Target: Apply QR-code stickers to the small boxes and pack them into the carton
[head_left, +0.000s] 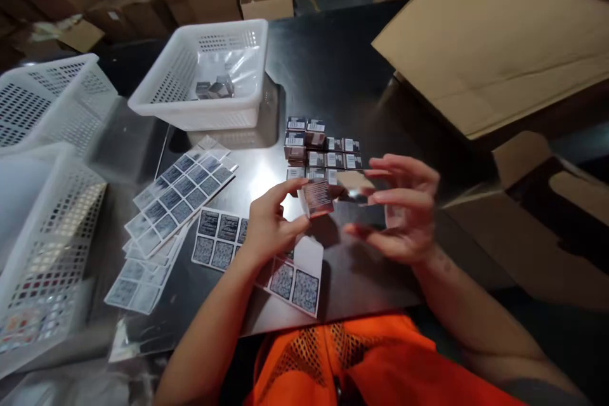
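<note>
Held a small box (318,198) above the dark table (333,70), just in front of the block of small boxes (320,151) that lay in rows there. Gripped by the left hand (269,225), with thumb and fingertips closed around the left end of the small box. Met on the other side by the right hand (404,209), fingers spread and half open, fingertips near or touching the right end; could not tell if truly grasping, because of blur there. Seemed to carry a shiny flap or sticker between the small box and the right hand, not clear which.

Lay flat under the left hand, nearer to the body than the block of small boxes, a sheet of labels (252,260). Lay to the left of the block more sheets (178,196), fanned and overlapping. Stood behind the block, to the left, a white basket (190,108) with a few small boxes inside. Rested to the right of the block, a large cardboard sheet (499,44).
</note>
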Demonstrator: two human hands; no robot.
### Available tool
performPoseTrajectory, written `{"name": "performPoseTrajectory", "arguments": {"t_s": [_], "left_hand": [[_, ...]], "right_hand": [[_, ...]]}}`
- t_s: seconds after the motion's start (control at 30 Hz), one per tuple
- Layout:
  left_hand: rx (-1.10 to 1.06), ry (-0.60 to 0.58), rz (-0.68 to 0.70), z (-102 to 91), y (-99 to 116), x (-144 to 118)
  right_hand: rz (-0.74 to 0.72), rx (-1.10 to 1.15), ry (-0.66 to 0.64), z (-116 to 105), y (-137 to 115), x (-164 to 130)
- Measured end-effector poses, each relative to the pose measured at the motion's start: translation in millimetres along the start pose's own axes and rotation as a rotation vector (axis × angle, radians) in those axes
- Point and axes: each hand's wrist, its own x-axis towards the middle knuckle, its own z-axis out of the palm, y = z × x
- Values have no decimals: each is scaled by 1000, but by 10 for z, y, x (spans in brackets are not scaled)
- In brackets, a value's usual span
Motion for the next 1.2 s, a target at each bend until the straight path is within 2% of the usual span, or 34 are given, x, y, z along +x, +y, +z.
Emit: {"name": "performPoseTrajectory", "arguments": {"t_s": [0.07, 0.13, 0.23, 0.3, 0.43, 0.53, 0.8, 1.2], "left_hand": [[36, 33, 41, 19, -4, -16], [29, 25, 57, 42, 2, -27], [-16, -25, 13, 85, 36, -35], [-51, -52, -15, 116, 67, -39], [-66, -93, -38, 157, 105, -57], [-45, -113, -56, 166, 107, -77], [-34, -77, -44, 171, 116, -92], [-2, -98, -31, 144, 95, -104]], "right_hand": [[108, 137, 107, -99, -22, 22], [274, 280, 135, -154, -48, 59], [664, 414, 33, -171, -100, 103], [863, 485, -78, -169, -130, 112], [1059, 603, -175, -163, -151, 97], [1117, 606, -174, -148, -145, 90], [1113, 571, -128, -101, -130, 81], [1097, 527, -131, -83, -110, 59]]}}
